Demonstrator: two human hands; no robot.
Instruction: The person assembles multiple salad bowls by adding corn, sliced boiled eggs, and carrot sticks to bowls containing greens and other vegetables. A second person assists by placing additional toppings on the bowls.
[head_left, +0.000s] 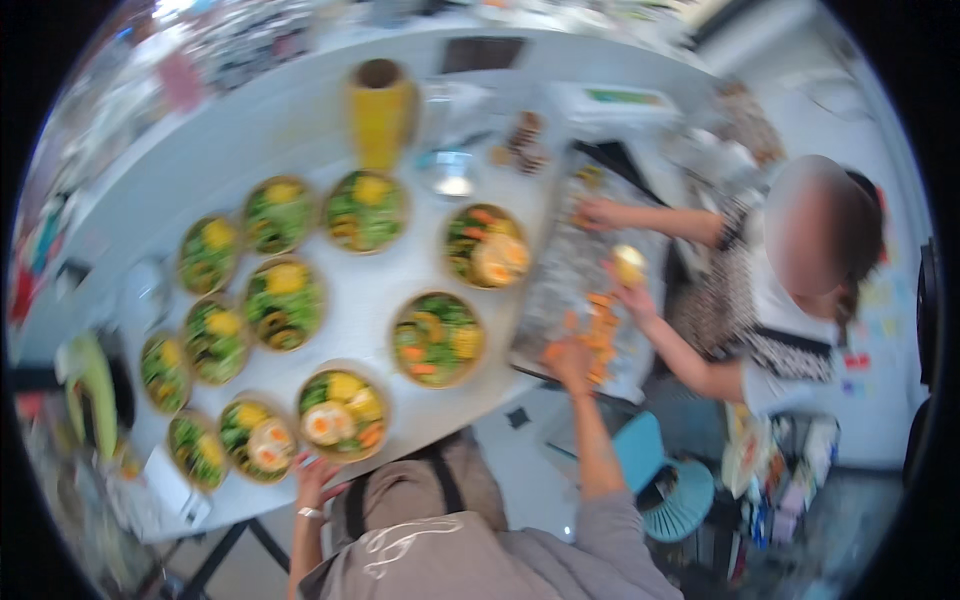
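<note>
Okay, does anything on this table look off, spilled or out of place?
Nothing looks spilled or tipped. The salad bowls sit upright on the white table, and the orange pieces stay on the foil-lined tray, where the right hand reaches. The picture is blurred, so small flaws could be missed.

Bowls (343,412) left of tray (560,290)
</note>
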